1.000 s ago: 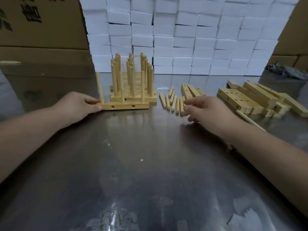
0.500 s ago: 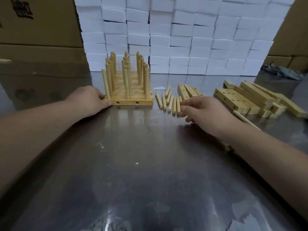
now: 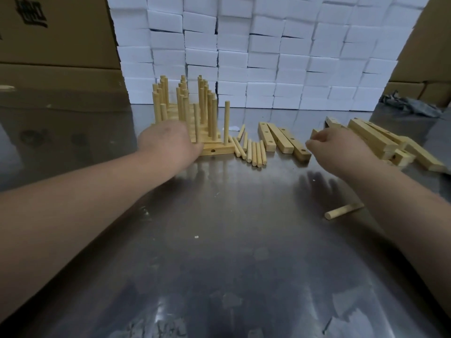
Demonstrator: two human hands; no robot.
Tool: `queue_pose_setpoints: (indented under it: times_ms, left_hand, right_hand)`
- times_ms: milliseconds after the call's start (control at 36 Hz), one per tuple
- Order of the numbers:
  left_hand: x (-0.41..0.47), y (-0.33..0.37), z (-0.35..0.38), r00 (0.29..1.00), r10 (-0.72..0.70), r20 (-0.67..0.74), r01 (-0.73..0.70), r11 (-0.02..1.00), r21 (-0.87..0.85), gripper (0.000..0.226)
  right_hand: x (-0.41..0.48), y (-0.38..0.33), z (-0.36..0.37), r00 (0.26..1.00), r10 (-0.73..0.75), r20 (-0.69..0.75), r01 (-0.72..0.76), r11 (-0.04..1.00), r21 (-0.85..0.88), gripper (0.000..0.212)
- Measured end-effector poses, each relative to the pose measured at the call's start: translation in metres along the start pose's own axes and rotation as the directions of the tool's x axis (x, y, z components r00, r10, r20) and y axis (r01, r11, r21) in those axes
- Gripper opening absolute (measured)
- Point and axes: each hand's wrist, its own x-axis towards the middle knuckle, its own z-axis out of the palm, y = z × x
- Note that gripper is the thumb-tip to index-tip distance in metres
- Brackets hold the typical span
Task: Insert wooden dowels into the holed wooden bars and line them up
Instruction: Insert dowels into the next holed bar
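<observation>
Left hand (image 3: 170, 140) lies palm down over the left part of the front bar (image 3: 217, 150) of the dowel rack (image 3: 185, 106). Its fingers are hidden under the back of the hand, so I cannot tell whether they grip or just press. Just right of those fingers the bar shows one side hole, and an end dowel (image 3: 227, 123) stands upright at the bar's right end. Behind the fingers are rows of upright dowels set in lined-up bars.

Right hand (image 3: 341, 147) has its fingers (image 3: 311, 142) curled in, tips close together. Cannot tell if they hold anything. Just left of the fingertips lie three loose bars (image 3: 280, 140) side by side, holes visible. Further left of them, touching the rack's right end, lie the loose dowels (image 3: 253, 152). Beyond and to the right of the fingers is a bar pile (image 3: 380, 140); one bar end sits just behind the fingertips, contact unclear. A stray dowel (image 3: 344, 211) lies well back from the fingers, beside the right forearm.

All of it is on a shiny metal table (image 3: 219, 252). White boxes (image 3: 268, 57) are stacked at the back, with no print visible. The cardboard box (image 3: 48, 40) on the left carries black printed characters, blurred and unreadable. A grey cloth (image 3: 410, 104) lies far right.
</observation>
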Motion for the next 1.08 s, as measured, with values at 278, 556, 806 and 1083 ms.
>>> queue_pose_setpoints:
  times_ms: [278,556,806,1083]
  left_hand:
    - [-0.008,-0.022,0.013,0.963,0.266,0.051,-0.268,0.963,0.039,0.033]
    - [0.006,-0.035,0.014,0.988,0.151,0.043,-0.154,0.985,0.082,0.028]
    - [0.014,-0.029,0.016,0.987,0.139,0.078,-0.148,0.98,0.129,0.031]
    - [-0.003,-0.016,0.009,0.985,0.169,0.037,-0.17,0.984,0.049,0.024]
  right_hand:
    - [-0.004,-0.008,0.008,0.999,-0.045,0.007,0.046,0.998,-0.036,0.041]
    - [0.007,0.003,0.011,0.996,0.031,0.078,-0.018,0.987,-0.162,0.041]
    - [0.008,0.006,0.017,0.981,0.014,0.194,0.028,0.976,-0.215,0.045]
    - [0.013,0.007,0.021,0.995,0.019,0.099,0.004,0.975,-0.22,0.043]
